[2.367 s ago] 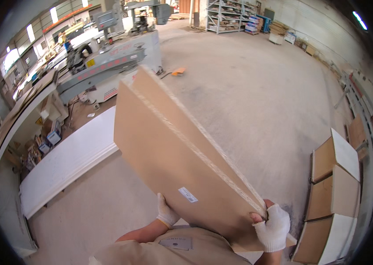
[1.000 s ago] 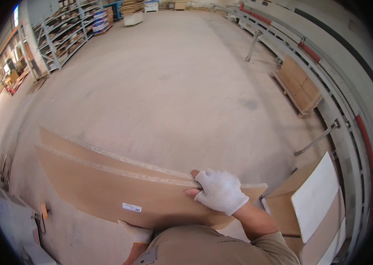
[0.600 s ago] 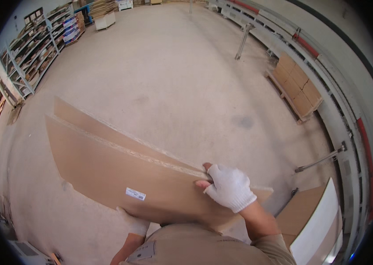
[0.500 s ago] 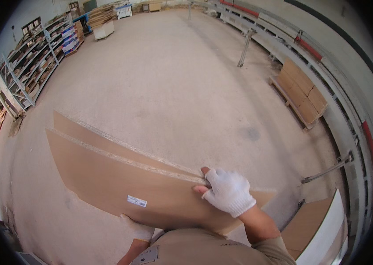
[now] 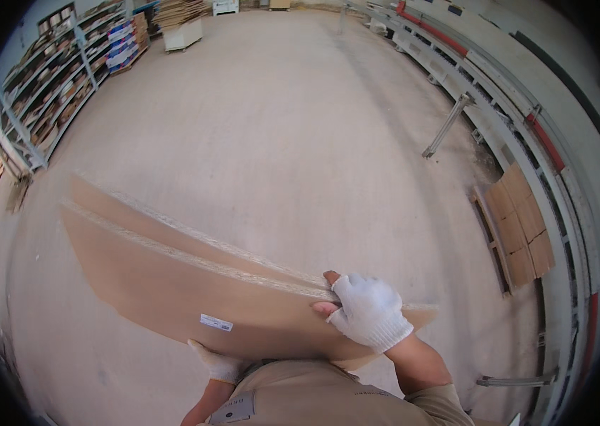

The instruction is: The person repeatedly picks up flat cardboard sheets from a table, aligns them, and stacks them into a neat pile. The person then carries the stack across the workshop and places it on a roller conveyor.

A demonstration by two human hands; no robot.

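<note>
Pale floor (image 5: 279,142) runs far ahead, with full shelves (image 5: 66,78) off to the left. Two big brown boards, a near board (image 5: 158,284) and a far board (image 5: 122,214), stand on edge against the person's tummy. The right hand (image 5: 371,309) is clamped on their tops. The left hand (image 5: 216,366) is under the near one; I can't tell how tightly. Since the last look, the brown packs (image 5: 516,227) have slid lower in view, but both hands look the same, so the boards seem to be carried along steadily.
</note>
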